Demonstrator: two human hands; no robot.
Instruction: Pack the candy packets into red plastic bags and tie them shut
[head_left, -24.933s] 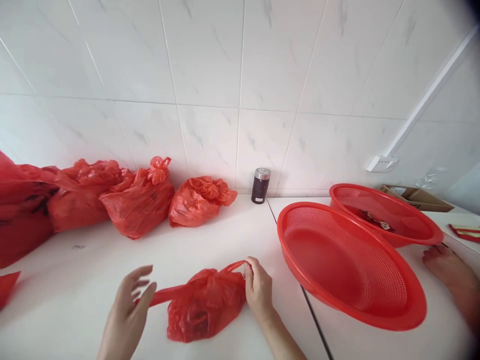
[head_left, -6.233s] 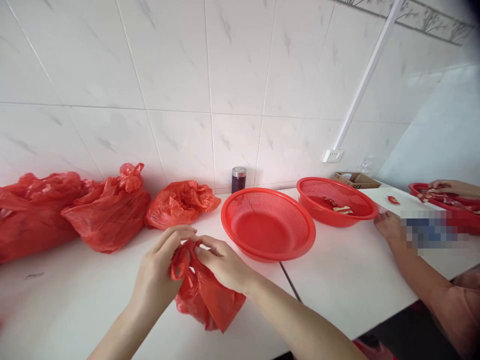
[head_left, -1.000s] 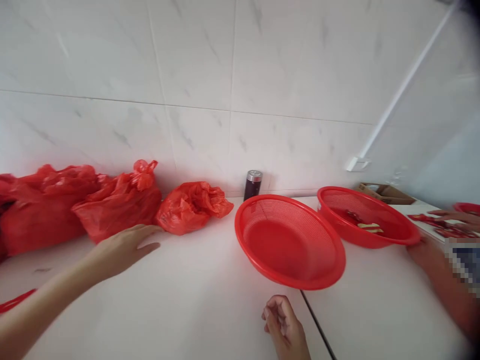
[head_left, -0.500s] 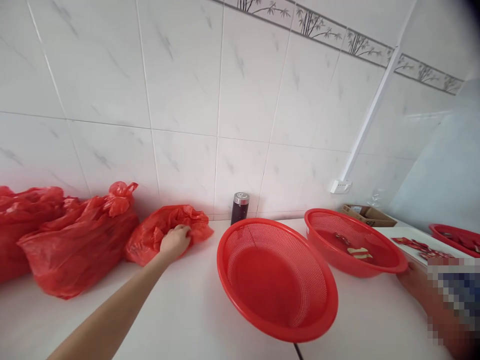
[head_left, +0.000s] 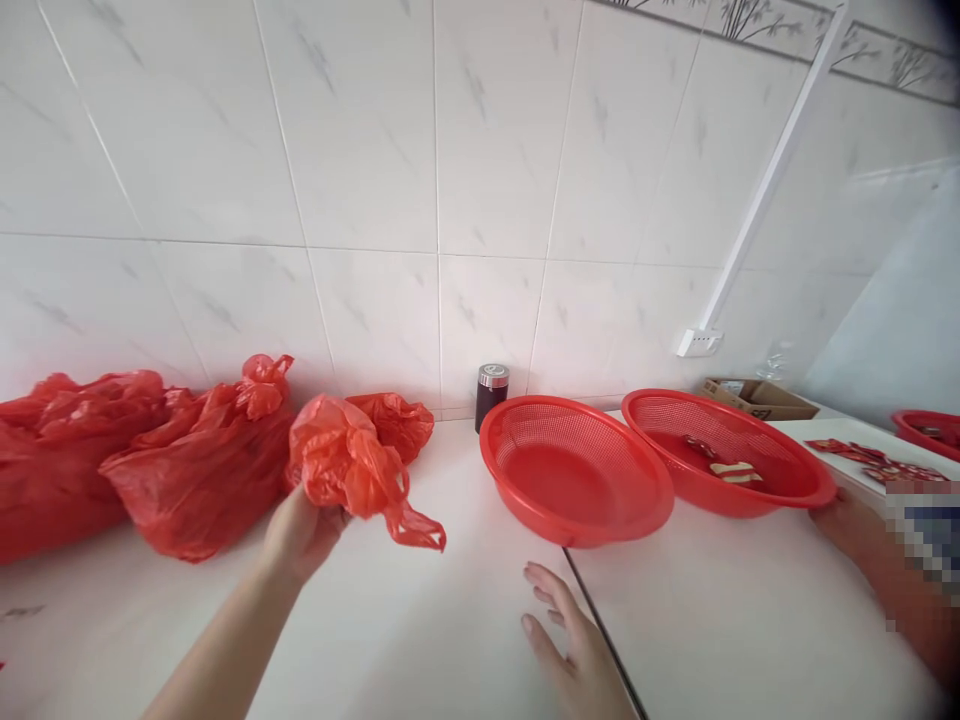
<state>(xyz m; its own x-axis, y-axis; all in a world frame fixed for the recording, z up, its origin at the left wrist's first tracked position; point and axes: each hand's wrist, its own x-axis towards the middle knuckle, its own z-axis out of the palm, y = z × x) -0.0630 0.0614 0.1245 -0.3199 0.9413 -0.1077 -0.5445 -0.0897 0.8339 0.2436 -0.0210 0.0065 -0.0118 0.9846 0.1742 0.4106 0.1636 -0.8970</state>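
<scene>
A crumpled red plastic bag point(head_left: 341, 455) is held up in my left hand point(head_left: 304, 530), with its loose handle trailing to the right. The fingers are partly hidden under the bag. My right hand point(head_left: 570, 640) hovers above the white table, fingers apart and nothing in it. Just beyond it stands a red perforated basket point(head_left: 570, 490) with nothing inside. Behind the held bag, more red plastic point(head_left: 401, 425) lies against the wall. To the left sits a full, knotted red bag point(head_left: 202, 470).
Another filled red bag point(head_left: 67, 460) is at far left. A black thermos point(head_left: 492, 395) stands by the wall. A second red basket point(head_left: 720, 490) holds a few small packets, with another person's hand point(head_left: 847, 515) at its rim. Behind are a cardboard box point(head_left: 765, 402) and red packets point(head_left: 877, 460).
My left hand has lifted a red bag off the pile and brought it nearer. My right hand has come into view. The empty basket sits farther back, and the view has shifted.
</scene>
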